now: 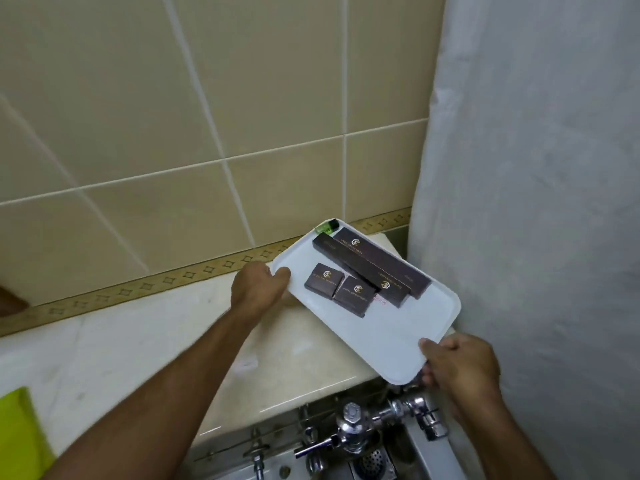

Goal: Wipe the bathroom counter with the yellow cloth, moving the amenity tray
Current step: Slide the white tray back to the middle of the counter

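My left hand [258,289] is closed on the far left edge of the white rectangular plastic amenity tray [391,334], thumb on top, and my right hand [457,365] is clamped on its near corner. The tray, carrying dark purple cardboard boxes [349,292], sits tilted over the pale marble counter [138,351] beside the white shower curtain [536,202]. The yellow cloth [20,434] lies at the counter's near left edge.

A white tray [398,334] was seen bearing dark brown boxes [353,294] printed with gold logos. The worktop [138,341] was cream marble, the cloth [20,434] yellow-green, the wall tiles [138,98] beige with a gold diamond-patterned border [173,280].
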A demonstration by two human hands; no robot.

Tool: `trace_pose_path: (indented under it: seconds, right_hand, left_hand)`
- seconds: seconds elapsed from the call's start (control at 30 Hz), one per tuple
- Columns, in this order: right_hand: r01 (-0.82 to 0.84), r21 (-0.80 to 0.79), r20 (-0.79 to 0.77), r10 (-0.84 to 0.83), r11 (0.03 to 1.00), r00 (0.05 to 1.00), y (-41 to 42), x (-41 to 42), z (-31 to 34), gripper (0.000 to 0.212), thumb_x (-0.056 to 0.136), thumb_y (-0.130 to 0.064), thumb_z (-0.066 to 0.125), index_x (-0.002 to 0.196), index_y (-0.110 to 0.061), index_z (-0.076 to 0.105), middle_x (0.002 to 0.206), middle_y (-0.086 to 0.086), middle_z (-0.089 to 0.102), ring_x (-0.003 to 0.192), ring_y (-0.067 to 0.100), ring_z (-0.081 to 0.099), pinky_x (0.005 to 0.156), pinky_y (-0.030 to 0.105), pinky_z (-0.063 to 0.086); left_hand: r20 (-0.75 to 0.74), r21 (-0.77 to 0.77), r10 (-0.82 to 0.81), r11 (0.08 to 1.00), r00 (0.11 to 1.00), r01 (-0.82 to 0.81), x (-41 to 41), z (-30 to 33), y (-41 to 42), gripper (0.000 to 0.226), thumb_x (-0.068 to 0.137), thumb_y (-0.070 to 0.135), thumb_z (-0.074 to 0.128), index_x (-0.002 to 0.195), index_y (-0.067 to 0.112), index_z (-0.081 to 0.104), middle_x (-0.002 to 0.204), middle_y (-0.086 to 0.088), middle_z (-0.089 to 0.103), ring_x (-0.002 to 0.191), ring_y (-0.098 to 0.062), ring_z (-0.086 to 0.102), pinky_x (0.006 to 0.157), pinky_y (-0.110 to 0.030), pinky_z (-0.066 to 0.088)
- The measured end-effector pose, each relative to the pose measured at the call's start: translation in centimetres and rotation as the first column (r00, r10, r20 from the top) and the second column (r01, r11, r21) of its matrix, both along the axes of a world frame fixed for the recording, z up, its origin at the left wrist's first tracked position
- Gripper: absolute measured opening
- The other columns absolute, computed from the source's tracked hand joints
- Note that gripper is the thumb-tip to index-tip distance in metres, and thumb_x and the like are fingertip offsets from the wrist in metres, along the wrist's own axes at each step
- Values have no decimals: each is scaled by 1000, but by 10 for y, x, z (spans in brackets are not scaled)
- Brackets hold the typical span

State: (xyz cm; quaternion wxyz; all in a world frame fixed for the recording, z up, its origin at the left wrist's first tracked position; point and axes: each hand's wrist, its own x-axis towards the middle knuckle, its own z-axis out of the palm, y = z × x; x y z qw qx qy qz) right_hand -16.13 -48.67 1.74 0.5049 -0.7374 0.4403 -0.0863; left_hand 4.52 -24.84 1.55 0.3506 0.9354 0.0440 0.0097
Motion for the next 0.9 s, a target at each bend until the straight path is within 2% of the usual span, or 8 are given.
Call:
trace_pose_path:
  seconds: [0.07,0.17,0.33,0.5,0.6,0.73,0.83,0.9]
  right_hand:
    - [-92,-69,-20,91,993,996,-1,11,10,27,78,-17,76,59,-5,61,47,12,67,45,30,66,57,49,61]
    - [-264,-163,-85,253,951,964,23,40,18,28,78,-19,76,59,-9,58,66,18,70,67,37,69,70,49,60]
    - [-499,-264,-188,464,825,866,95,99,8,22,82,-27,73,70,-12,61,73,9,68,70,29,66,66,36,55]
    - [-616,-387,-302,537,686,788,158,158,2,18,87,-28,65,91,-11,64,95,10,69,81,27,62,65,31,45]
    - [-659,-400,-354,555,638,752,183,179,-1,18,87,-21,62,97,-7,65,101,13,70,93,32,64,71,31,46]
    - [-640,-430,-370,523,637,768,200,189,-9,15,85,-14,62,96,-5,66,103,15,70,97,35,65,78,33,51]
    - [-631,-445,-389,498,635,775,207,193,-20,17,85,-14,64,99,-5,68,105,16,71,98,36,66,81,33,52]
    - [-611,-458,-385,475,646,791,207,194,-23,13,83,-13,64,93,-5,67,102,17,72,96,36,66,79,34,53]
  left_hand:
    - [4,141,-24,990,1000,23,-15,4,35,37,71,49,53,55,16,48,55,0,50,51,-18,50,45,-25,28]
    - [-80,297,-20,954,997,43,-39,7,104,42,77,52,50,55,16,54,55,0,51,52,-17,52,46,-23,32]
    - [-178,294,114,954,977,-58,-72,7,203,46,81,48,54,61,8,64,59,-6,58,58,-21,58,50,-26,37]
    - [-234,261,253,947,939,-190,-97,-2,250,43,79,45,58,61,7,61,65,-6,62,61,-22,58,47,-26,33]
    - [-275,255,296,940,915,-227,-100,-12,263,41,81,45,58,77,5,67,82,-13,68,74,-28,63,53,-28,36]
    - [-259,337,342,908,903,-248,-96,-19,264,45,85,46,55,100,5,65,106,-14,69,93,-30,63,66,-28,41]
    - [-253,394,357,887,899,-241,-91,-22,263,44,85,45,53,108,8,62,114,-12,66,100,-28,61,69,-28,39]
    - [-249,407,356,882,901,-236,-88,-23,261,42,85,43,51,108,10,62,114,-11,66,98,-27,61,70,-28,39]
